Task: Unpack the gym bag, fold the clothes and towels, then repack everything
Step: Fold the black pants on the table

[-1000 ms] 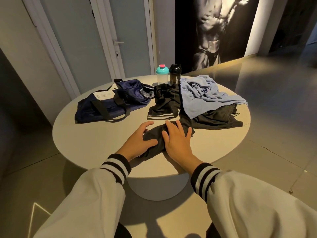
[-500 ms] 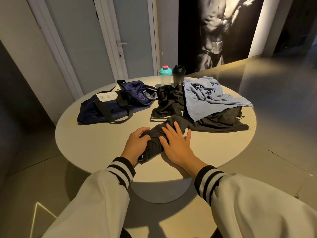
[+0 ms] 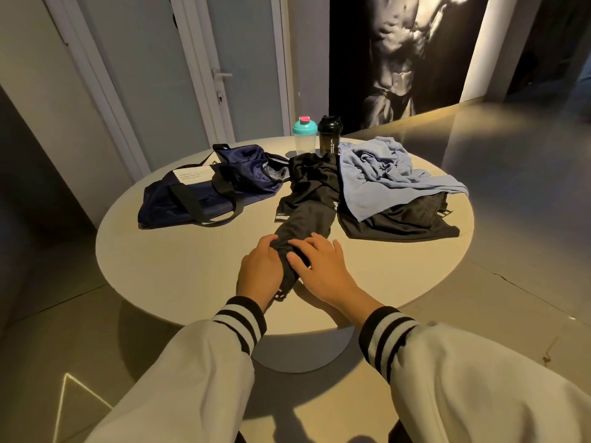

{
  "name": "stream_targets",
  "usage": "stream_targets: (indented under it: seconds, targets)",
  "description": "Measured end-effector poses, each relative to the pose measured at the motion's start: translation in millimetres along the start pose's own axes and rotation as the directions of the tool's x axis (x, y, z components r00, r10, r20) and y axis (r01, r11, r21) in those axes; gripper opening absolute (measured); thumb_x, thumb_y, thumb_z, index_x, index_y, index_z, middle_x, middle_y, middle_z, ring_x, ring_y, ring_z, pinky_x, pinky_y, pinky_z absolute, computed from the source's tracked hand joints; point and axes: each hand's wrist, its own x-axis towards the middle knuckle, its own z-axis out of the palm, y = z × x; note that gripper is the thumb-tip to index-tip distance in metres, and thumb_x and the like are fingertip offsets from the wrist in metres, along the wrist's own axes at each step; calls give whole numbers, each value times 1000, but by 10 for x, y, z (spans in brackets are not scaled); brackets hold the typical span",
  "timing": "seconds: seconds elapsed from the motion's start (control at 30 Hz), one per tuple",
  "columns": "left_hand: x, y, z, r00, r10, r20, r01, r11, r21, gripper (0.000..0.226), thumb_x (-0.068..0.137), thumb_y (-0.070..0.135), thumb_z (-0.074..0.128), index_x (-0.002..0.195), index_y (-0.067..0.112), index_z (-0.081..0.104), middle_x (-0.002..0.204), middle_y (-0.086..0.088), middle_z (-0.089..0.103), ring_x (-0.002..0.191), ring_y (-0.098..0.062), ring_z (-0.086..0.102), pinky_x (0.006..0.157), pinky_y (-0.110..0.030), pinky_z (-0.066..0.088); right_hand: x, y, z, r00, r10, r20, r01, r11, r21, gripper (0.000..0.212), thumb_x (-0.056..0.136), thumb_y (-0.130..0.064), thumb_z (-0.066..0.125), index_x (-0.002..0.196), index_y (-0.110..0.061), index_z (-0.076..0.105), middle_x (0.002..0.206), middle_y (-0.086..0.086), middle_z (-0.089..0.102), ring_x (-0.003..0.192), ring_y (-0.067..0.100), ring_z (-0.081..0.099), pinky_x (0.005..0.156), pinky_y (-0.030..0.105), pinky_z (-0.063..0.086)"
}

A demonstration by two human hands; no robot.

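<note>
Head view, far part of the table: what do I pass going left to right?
navy gym bag → teal-lidded shaker → black shaker → light blue towel. The black garment is left out because it overlaps several of these.

Navy gym bag point(image 3: 204, 199), crumpled clothes point(image 3: 307, 199), blue towel point(image 3: 383, 174)

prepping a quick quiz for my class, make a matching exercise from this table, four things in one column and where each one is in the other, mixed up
1. gym bag
2. light blue towel
3. teal-lidded shaker
4. black garment

A. gripped by the left hand, pressed by the right hand
B. far edge, beside the black shaker
C. left part of the table
D. draped over dark clothing on the right

Pairs: 1-C, 2-D, 3-B, 4-A
</note>
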Motion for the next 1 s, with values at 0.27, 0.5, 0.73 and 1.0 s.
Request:
stream_targets:
  seconds: [0.27, 0.5, 0.73, 1.0]
  targets:
    - [-37, -229, 36, 996, 90, -22, -93, 961, -260, 32, 104, 23, 49, 127, 38, 66, 138, 15, 34, 108, -16, 58, 75, -29, 63, 5, 35, -21, 991, 110, -74, -89, 967, 240, 32, 103, -44, 45, 131, -33, 55, 118, -3, 50, 106, 14, 53, 98, 38, 49]
    - [-95, -212, 118, 993, 50, -104, -74, 969, -237, 20, 101, 37, 48, 108, 37, 67, 125, 7, 49, 108, -16, 59, 90, -39, 57, -155, -53, -107, 995, 9, 94, -40, 943, 331, 43, 96, -58, 50, 133, -37, 54, 129, -11, 57, 111, 7, 55, 99, 27, 47]
    - [-96, -303, 2, 944, 272, -184, -266, 962, 55, 23, 100, 24, 52, 115, 37, 66, 134, 6, 46, 129, -16, 44, 107, -40, 46, -176, -76, -206, 989, -53, 137, -9, 910, 414, 31, 94, -30, 66, 126, -29, 67, 126, -9, 55, 114, 5, 53, 96, 11, 39]
    - [-74, -277, 124, 937, 348, -9, -275, 756, 594, 43, 105, 41, 31, 145, 33, 46, 153, 3, 41, 145, -21, 30, 125, -51, 2, -175, 64, -143, 973, -25, -231, 18, 999, -33, 26, 94, -21, 67, 119, -28, 72, 116, -1, 63, 114, 22, 50, 94, 39, 37]
